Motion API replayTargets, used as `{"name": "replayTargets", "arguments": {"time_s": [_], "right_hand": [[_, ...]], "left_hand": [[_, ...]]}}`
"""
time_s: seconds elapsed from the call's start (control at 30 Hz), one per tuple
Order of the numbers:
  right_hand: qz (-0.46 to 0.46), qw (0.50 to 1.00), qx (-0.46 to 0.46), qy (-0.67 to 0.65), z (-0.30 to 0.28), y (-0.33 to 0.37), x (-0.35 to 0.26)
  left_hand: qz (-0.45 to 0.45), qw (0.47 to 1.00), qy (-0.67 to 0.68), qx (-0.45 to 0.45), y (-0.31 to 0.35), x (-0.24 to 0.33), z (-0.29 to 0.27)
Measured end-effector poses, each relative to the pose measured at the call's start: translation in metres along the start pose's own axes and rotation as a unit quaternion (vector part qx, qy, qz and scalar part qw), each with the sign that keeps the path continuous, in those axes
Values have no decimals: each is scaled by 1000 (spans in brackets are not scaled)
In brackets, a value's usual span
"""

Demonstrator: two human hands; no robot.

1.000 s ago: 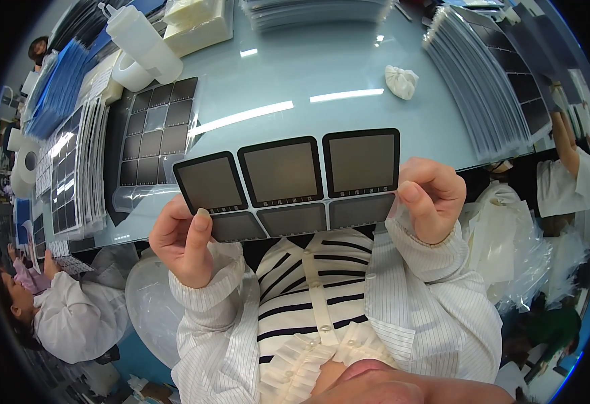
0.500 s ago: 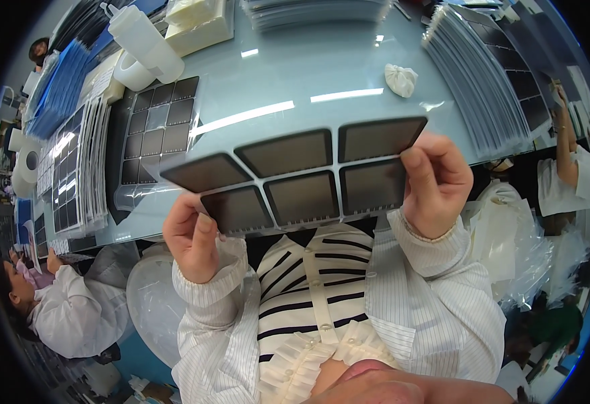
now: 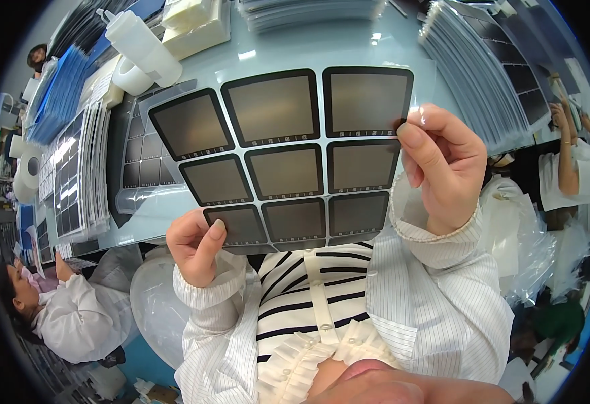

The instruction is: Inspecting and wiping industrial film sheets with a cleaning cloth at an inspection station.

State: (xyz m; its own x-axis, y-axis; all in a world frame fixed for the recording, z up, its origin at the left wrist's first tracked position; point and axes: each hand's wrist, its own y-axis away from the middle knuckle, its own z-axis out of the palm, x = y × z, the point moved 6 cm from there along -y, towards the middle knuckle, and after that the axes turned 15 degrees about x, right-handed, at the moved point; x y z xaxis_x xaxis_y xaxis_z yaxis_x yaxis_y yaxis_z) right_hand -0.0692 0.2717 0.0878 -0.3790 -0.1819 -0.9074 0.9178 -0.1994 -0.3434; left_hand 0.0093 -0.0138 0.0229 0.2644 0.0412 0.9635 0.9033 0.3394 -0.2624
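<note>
Both my hands hold up a clear plastic sheet point(image 3: 285, 174) with rows of dark, black-bordered rectangular panels. My left hand point(image 3: 198, 246) pinches its lower left edge, thumb on top. My right hand point(image 3: 443, 161) grips the right edge between thumb and fingers, higher up than the left. The sheet is tilted, its far part raised above the glossy table point(image 3: 288, 40), and its lowest row curves away near my striped top. On the table behind its left side lies a similar panelled sheet point(image 3: 148, 161), partly covered.
A white squeeze bottle point(image 3: 143, 50) stands beside a tape roll point(image 3: 132, 75) at the back left. Sheet stacks rise at left point(image 3: 83, 175) and right point(image 3: 476, 81). Blue packs point(image 3: 59, 94) lie farther left. Co-workers sit at left point(image 3: 83, 313) and right point(image 3: 567, 172).
The sheet's far side has come up, showing three full rows of panels instead of two. My right hand has risen slightly and moved right; the sheet now hides the crumpled white piece.
</note>
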Motion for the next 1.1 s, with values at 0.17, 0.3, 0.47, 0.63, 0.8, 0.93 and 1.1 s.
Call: {"name": "replayTargets", "arguments": {"time_s": [0.17, 0.3, 0.47, 0.63, 0.8, 0.93, 1.1], "right_hand": [[17, 1000, -11, -11, 1, 1, 2], [25, 999, -17, -17, 0, 0, 3], [42, 999, 8, -17, -2, 1, 5], [47, 999, 13, -8, -10, 0, 8], [53, 998, 31, 4, -24, -3, 11], [46, 998, 34, -5, -29, -4, 13], [70, 997, 45, 1, -28, -6, 16]], "left_hand": [[-16, 1000, 13, 22, 0, 1, -2], [-3, 999, 9, 33, -1, 2, 0], [-5, 1000, 9, 29, 0, 3, 2], [11, 1000, -3, 3, 1, 10, 9], [-8, 998, -7, -59, 4, 9, 20], [2, 997, -11, -79, 3, 13, 27], [0, 996, -14, -88, 0, 15, 27]]}}
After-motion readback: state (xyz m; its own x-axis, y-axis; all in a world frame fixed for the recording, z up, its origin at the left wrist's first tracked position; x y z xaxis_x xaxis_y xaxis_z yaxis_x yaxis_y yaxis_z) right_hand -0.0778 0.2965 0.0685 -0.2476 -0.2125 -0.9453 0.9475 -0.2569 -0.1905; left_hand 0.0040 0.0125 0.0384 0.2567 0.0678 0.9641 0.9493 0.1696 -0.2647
